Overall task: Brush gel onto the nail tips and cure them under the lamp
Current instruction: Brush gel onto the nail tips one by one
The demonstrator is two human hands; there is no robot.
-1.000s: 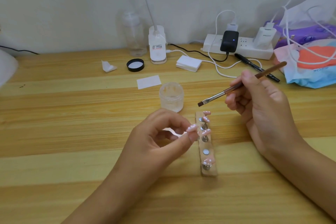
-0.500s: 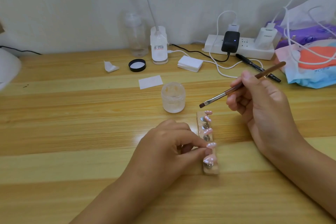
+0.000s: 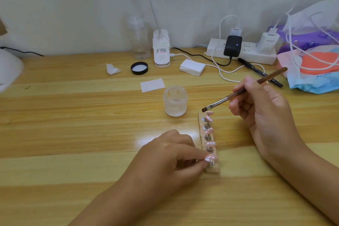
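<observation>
Your left grip (image 3: 170, 156) pinches the nearest tip (image 3: 211, 158) on the strip (image 3: 213, 170), which lies on the bench (image 3: 73, 115) near the jar (image 3: 175, 101). Your right grip (image 3: 262, 110) holds the brush (image 3: 236, 95) over the far end. Lift the tip by its edges, and load gel sparingly.

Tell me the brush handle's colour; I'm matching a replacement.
The brush handle is reddish brown, clearest in the head view.
</observation>
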